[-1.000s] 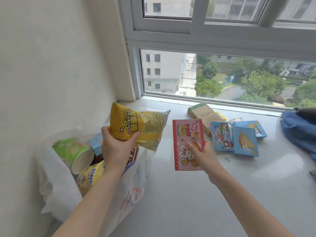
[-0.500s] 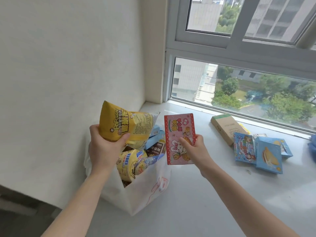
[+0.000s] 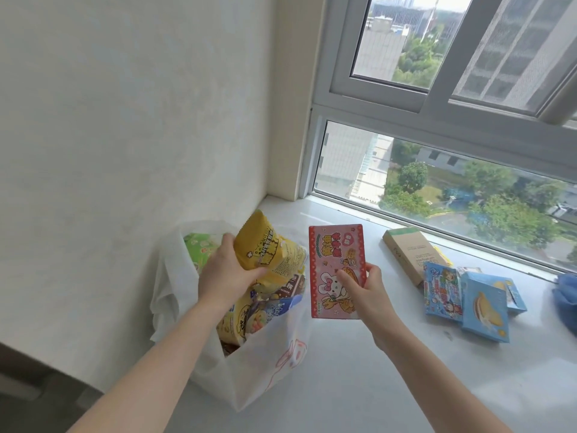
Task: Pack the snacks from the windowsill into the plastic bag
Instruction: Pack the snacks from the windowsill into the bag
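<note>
A white plastic bag (image 3: 265, 367) stands open on the windowsill (image 3: 390, 385) by the left wall, filled with several snack packs and a green cup (image 3: 199, 250). My left hand (image 3: 226, 271) grips a yellow snack pouch (image 3: 268, 250) right over the bag's mouth. My right hand (image 3: 363, 290) holds a pink box with a rabbit (image 3: 335, 267) upright, just right of the bag. Further right on the sill lie a brown carton (image 3: 409, 256) and blue snack boxes (image 3: 484, 306).
The white wall (image 3: 125, 120) rises directly left of the bag. The window frame (image 3: 437, 120) runs along the back of the sill. A blue cloth (image 3: 566, 295) shows at the right edge. The sill's front left edge drops off near the bag.
My left hand has lowered and tilted the yellow pouch toward the bag's opening. The pink box in my right hand stays beside the bag. The view has swung left and up.
</note>
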